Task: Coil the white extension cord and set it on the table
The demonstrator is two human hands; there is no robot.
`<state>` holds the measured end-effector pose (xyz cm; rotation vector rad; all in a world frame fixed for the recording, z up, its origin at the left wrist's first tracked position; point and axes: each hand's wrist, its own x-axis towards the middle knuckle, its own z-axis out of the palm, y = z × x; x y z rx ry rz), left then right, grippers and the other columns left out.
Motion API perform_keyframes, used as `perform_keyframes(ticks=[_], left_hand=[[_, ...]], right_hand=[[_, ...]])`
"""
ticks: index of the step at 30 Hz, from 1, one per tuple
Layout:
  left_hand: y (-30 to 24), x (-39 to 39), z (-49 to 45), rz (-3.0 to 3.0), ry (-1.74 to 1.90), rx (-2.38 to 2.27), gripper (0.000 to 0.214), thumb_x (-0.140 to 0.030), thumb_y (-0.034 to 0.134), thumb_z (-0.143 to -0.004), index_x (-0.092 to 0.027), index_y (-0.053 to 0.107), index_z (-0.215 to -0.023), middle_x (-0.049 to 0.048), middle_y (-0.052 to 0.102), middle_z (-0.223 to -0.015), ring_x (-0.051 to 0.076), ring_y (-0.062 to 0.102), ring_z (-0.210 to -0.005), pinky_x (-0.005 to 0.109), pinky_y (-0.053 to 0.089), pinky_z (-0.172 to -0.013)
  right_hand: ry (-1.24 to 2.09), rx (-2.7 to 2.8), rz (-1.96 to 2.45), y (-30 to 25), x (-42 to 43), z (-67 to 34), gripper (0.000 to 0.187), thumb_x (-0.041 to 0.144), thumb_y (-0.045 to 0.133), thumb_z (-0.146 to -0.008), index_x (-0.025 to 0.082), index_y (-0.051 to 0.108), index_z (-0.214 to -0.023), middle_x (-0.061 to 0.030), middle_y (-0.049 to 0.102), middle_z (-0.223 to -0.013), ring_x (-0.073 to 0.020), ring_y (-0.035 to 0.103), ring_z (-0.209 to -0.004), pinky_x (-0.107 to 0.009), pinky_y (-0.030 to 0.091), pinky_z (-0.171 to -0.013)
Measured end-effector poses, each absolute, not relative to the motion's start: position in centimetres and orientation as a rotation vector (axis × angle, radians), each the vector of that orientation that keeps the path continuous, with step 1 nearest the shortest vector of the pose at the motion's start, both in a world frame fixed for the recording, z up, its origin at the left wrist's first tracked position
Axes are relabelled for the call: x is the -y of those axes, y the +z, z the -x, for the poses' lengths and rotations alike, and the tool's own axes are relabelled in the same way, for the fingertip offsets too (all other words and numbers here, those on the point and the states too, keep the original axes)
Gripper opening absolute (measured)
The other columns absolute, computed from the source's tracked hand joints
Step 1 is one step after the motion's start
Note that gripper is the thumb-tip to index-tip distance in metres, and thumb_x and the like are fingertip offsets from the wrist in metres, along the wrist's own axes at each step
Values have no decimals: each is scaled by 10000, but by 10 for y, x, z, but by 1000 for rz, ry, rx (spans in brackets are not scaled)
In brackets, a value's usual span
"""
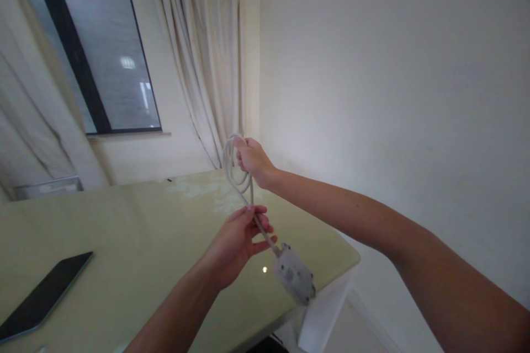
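A white extension cord (229,162) is looped in the air above the table. My right hand (254,161) is closed around the upper part of its coils. Lower down, my left hand (242,237) pinches the cord between thumb and finger, its other fingers loosely curled. From there the cable runs to a white power strip (293,274), which hangs tilted near the table's right edge and looks a little blurred. Any plug on the far end is hidden or too small to make out.
Beneath my hands is a glossy pale-yellow table (136,242) with a rounded right corner. A dark flat tablet-like object (45,295) lies at its left. Behind stand cream curtains (211,49) and a dark-framed window (103,49); a white wall (393,77) is on the right.
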<state>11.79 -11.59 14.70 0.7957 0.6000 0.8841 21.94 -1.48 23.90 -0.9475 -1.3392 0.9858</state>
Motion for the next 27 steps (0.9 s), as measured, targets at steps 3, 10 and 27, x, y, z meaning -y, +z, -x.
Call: perform_keyframes(ticks=[3,10,27], left_hand=[[153,120,-123,-836,912,-578,234,-253,501,-1029,-139,673,-920,111,713,-980,196,696,-938,414,632,-861],[147,118,-127,-717,1177,-504,157,-215,632,-968,-124,756,-936,92,747,-959,178,735,-937,349,616,-930],[138,117,-141,-416,1565,-512,104,-58,680,-879,-143,736,-859,56,798,-948,115,760,-921,215,590,-930]], right_hand=[[1020,1383,913,228,16,-211,302,386,516,-1041,231,406,-807,100,368,-562,-73,328,-417,-205,273,-421],[1260,1760,1037,225,25,-224,376,416,556,-1028,197,453,-741,59,489,-530,-99,502,-502,-211,434,-545],[428,2241,1445,221,53,-244,202,430,525,-1009,234,485,-978,-23,622,-761,-211,588,-723,-307,429,-666]])
